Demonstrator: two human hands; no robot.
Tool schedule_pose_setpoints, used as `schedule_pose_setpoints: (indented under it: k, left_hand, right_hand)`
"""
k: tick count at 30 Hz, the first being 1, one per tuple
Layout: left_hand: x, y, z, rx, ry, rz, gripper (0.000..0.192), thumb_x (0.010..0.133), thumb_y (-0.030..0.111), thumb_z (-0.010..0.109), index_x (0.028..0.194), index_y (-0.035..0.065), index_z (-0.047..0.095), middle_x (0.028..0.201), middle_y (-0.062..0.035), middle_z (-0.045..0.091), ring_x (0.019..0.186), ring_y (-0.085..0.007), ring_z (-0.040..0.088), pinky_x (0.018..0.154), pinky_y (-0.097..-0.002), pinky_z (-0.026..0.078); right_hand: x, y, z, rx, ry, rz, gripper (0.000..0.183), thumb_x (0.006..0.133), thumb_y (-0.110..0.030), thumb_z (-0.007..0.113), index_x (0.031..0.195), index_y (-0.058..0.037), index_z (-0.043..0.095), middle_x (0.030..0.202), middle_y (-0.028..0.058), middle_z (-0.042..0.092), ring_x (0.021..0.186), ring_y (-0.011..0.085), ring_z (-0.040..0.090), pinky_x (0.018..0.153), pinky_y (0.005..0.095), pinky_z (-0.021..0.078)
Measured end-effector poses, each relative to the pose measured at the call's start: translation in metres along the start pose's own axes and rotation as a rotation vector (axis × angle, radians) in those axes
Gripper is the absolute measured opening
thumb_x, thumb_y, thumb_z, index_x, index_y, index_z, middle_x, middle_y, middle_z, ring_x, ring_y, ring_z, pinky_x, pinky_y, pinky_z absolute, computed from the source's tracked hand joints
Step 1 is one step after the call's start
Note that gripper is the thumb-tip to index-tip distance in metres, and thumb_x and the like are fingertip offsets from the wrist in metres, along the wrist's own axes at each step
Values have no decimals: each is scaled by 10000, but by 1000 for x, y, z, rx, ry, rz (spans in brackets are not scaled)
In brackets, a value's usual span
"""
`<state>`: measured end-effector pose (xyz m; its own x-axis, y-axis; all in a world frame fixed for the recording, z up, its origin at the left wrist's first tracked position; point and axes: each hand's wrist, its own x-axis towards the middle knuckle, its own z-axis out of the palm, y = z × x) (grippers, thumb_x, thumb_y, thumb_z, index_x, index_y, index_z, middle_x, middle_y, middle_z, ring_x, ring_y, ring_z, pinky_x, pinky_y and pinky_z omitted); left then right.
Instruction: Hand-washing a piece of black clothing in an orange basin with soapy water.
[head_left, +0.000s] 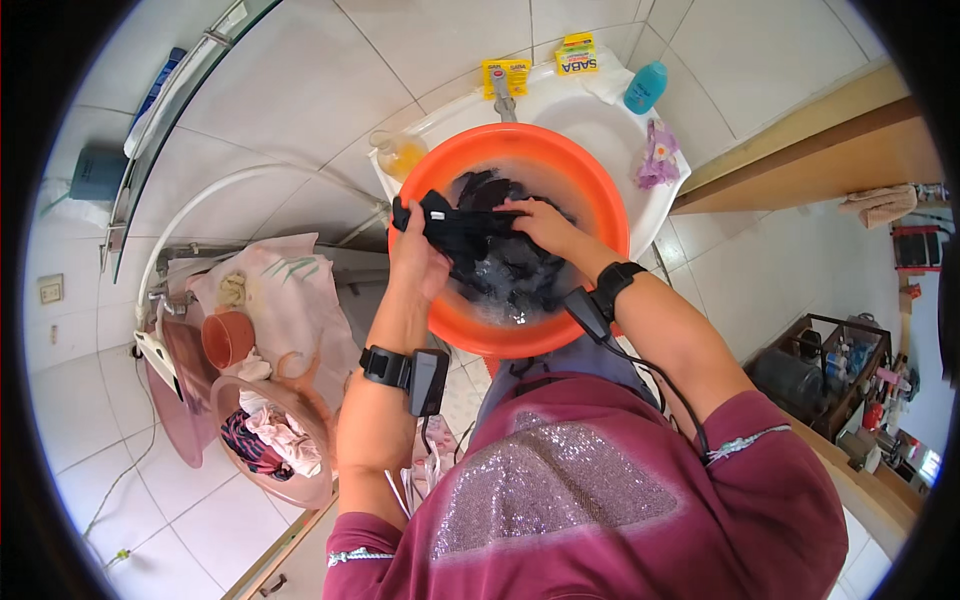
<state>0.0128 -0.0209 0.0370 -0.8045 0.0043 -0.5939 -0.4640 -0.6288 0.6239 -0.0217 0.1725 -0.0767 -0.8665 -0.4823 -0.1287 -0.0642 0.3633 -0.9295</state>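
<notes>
An orange plastic basin (600, 277) stands on the rim of a white washbasin (654, 206). In its cloudy, foamy water lies dark, soaked laundry (517, 277). My left hand (414, 259) grips a black garment (465, 229) with a small white label near the basin's left wall. My right hand (541, 225) pinches the other end of that black cloth over the middle of the basin. Between the two hands the cloth is stretched, just above the water. Its lower part merges with the dark laundry, so where it ends is hidden.
Behind the basin are a tap (504, 97), a yellow sachet (517, 73), a yellow detergent box (576, 56) and a teal bottle (646, 87). A glass jug (397, 156) stands left. A purple patterned cloth (658, 154) hangs over the sink's right edge. Lower left is a pink tub (225, 435) of clothes.
</notes>
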Motion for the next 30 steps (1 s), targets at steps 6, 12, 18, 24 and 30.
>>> schedule_pose_setpoints:
  k: [6, 12, 18, 24, 30]
  left_hand:
    - [27, -47, -21, -255, 87, -229, 570, 818, 578, 447, 1088, 83, 528, 1120, -115, 557, 1089, -290, 487, 937, -540, 290]
    - [42, -104, -22, -287, 70, -84, 458, 915, 450, 343, 1067, 52, 511, 1061, -116, 548, 981, -258, 552, 810, -410, 480]
    - [33, -78, 3, -327, 312, -66, 515, 923, 461, 281, 1159, 29, 431, 1079, -140, 518, 929, -292, 549, 821, -454, 459]
    - [24, -86, 11, -251, 272, -33, 363, 901, 376, 342, 1030, 61, 468, 985, -107, 543, 876, -277, 554, 737, -420, 473]
    - [46, -85, -9, -180, 393, 10, 344, 884, 294, 371, 973, -21, 475, 940, -122, 542, 851, -255, 567, 728, -359, 479]
  right_hand:
    - [-27, -65, 21, 515, 161, 127, 347, 728, -236, 626, 979, -8, 548, 959, 148, 575, 976, 178, 515, 848, 287, 389]
    - [-23, -100, 37, -27, 266, 49, 374, 716, -388, 634, 827, -35, 582, 728, 179, 582, 714, 350, 579, 647, 386, 458]
    - [-26, -72, 41, -117, 337, 143, 271, 758, -343, 553, 809, -86, 622, 705, 203, 599, 699, 375, 591, 629, 440, 463]
    - [-8, -87, 36, -100, 384, 22, 202, 752, -265, 544, 751, -76, 616, 625, 187, 573, 631, 368, 578, 594, 428, 452]
    - [-24, -88, 36, -83, 324, 107, 223, 716, -280, 555, 742, -72, 632, 656, 195, 595, 657, 381, 586, 621, 454, 467]
